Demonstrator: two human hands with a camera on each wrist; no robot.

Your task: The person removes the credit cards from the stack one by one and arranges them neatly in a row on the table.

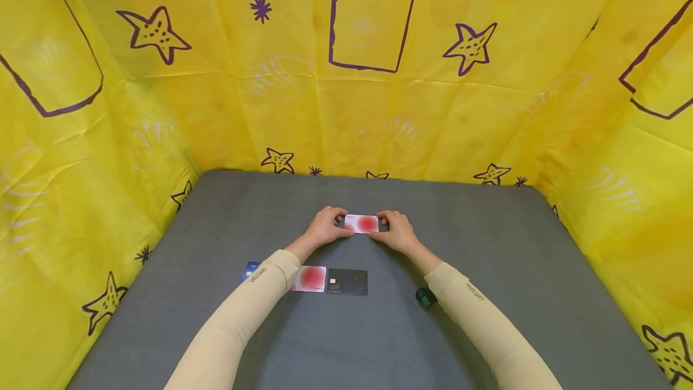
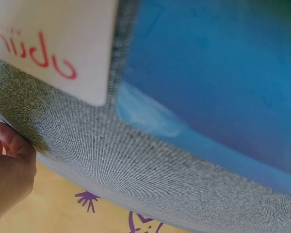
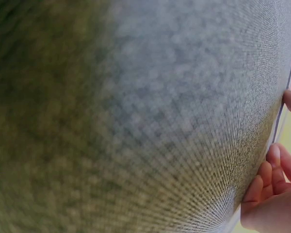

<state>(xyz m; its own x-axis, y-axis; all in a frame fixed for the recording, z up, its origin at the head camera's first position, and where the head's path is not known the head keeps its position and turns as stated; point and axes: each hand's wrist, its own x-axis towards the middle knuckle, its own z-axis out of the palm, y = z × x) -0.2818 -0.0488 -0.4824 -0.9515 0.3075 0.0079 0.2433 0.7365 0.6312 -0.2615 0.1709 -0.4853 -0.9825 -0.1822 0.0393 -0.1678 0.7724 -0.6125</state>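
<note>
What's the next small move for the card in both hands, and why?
Probably bring the card back toward the near row. Left hand and right hand pinch its ends far from the body, while a red-circle card and black card lie side by side closer in.

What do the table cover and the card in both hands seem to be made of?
Table cover: grey woven fabric, matte; the wrist views show a fine weave. Card held by both hands: probably glossy plastic, white with a red circle, thin and flat; could be coated paper.
</note>
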